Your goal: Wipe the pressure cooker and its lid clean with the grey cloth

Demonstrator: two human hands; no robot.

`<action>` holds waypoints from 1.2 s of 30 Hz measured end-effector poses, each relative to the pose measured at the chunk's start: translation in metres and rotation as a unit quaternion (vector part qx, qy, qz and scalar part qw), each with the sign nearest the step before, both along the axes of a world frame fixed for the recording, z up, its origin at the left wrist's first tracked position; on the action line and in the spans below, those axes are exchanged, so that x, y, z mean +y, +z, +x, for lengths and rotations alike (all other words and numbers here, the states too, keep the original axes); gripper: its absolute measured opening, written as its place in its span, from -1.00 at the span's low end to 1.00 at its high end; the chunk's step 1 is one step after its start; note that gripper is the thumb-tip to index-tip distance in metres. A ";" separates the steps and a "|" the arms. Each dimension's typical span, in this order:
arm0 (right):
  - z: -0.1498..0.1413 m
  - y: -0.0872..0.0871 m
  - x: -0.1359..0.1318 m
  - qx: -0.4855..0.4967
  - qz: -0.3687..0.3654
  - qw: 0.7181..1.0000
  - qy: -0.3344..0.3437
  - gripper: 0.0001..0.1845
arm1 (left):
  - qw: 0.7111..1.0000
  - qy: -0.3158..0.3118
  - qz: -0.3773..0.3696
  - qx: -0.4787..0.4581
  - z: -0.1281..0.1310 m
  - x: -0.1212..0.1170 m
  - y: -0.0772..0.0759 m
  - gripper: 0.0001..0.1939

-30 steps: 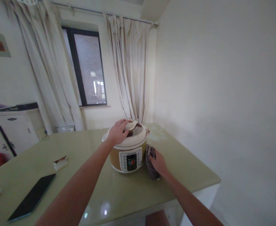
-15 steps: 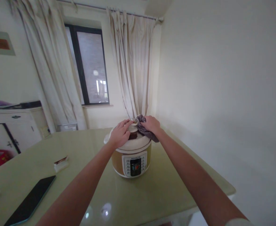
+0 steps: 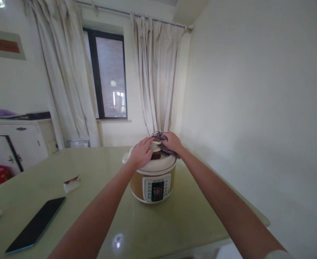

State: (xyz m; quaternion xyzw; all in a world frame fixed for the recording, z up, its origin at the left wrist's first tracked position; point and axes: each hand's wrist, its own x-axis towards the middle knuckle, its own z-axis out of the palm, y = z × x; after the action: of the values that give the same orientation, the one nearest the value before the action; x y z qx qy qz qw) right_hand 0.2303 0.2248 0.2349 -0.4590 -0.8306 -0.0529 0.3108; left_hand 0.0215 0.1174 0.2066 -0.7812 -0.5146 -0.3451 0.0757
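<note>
**Cloth up on the cooker's lid, both hands at the top**

In the head view, the dark cloth (image 3: 170, 151) lies over the right side of the lid (image 3: 158, 166); one second ago it was low against the cooker's right side. Since half a second ago it has shifted only slightly, toward the raised handle. The right hand (image 3: 172, 142) is closed around the cloth, pressing it to the lid. The left hand (image 3: 140, 153) remains on the left of the lid, palm down, fingers extended and loosely spread, resting by the handle.

The cooker (image 3: 137, 185) stands upright on the green table (image 3: 174, 223), its control panel (image 3: 156, 189) facing the person. A stretch of tabletop separates it from the near edge, and another from the slanting right edge, beyond which rises the pale wall (image 3: 250, 108). To the left, a wider stretch runs to the small white item (image 3: 72, 185) and the dark phone (image 3: 36, 225), both well apart from the cooker. The left forearm crosses above part of that space; the right forearm reaches across the table's right side.
</note>
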 end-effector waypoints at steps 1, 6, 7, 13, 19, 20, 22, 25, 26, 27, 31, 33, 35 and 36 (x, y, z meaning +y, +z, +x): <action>0.006 -0.001 -0.007 -0.004 0.002 1.000 0.016 -0.67 | 1.000 0.002 -0.001 -0.003 0.000 0.000 0.000 -0.34; 0.030 0.009 -0.012 -0.055 -0.043 0.992 0.104 -0.75 | 1.000 0.006 0.014 -0.001 0.002 0.000 -0.001 -0.38; 0.030 0.014 -0.007 -0.067 -0.051 0.990 0.116 -0.74 | 1.000 0.011 0.019 -0.001 0.002 -0.001 -0.001 -0.38; -0.008 0.051 0.038 -0.122 -0.091 0.967 0.202 -0.77 | 0.999 0.021 0.031 0.004 0.004 -0.005 -0.001 -0.36; -0.065 0.064 0.076 -0.149 -0.145 0.943 0.259 -0.82 | 1.000 0.012 0.024 0.001 0.003 -0.008 0.000 -0.37; -0.071 0.063 0.078 -0.148 -0.149 0.942 0.263 -0.82 | 1.000 0.013 0.023 0.000 0.003 -0.008 0.000 -0.38; -0.076 0.059 0.078 -0.141 -0.153 0.941 0.266 -0.81 | 1.000 0.017 0.019 -0.005 0.002 -0.007 -0.001 -0.38; -0.067 0.052 0.068 -0.114 -0.149 0.946 0.265 -0.79 | 0.999 0.027 0.007 -0.016 0.002 -0.006 -0.001 -0.38; -0.060 0.050 0.063 -0.103 -0.147 0.948 0.263 -0.78 | 0.999 0.031 0.004 -0.021 0.002 -0.006 -0.001 -0.38; -0.051 0.048 0.058 -0.091 -0.145 0.951 0.258 -0.77 | 0.999 0.033 0.002 -0.024 0.002 -0.006 -0.001 -0.38; -0.005 0.040 0.037 -0.054 -0.151 0.961 0.227 -0.72 | 0.999 0.033 -0.004 -0.030 0.002 -0.006 0.000 -0.38; 0.019 0.037 0.027 -0.050 -0.162 0.963 0.211 -0.70 | 0.999 0.032 -0.005 -0.028 0.002 -0.006 0.000 -0.39; 0.038 0.034 0.017 -0.056 -0.176 0.962 0.202 -0.70 | 0.999 0.030 -0.001 -0.024 0.003 -0.006 0.000 -0.39; 0.044 0.033 0.012 -0.066 -0.173 0.964 0.193 -0.71 | 0.999 0.030 0.002 -0.022 0.003 -0.006 0.000 -0.39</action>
State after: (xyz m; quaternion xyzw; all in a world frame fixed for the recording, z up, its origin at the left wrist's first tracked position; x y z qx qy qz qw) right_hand 0.2747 0.2369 0.2679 -0.3320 -0.9186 0.1225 0.1759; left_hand 0.0247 0.1110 0.2066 -0.7578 -0.5384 -0.3605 0.0765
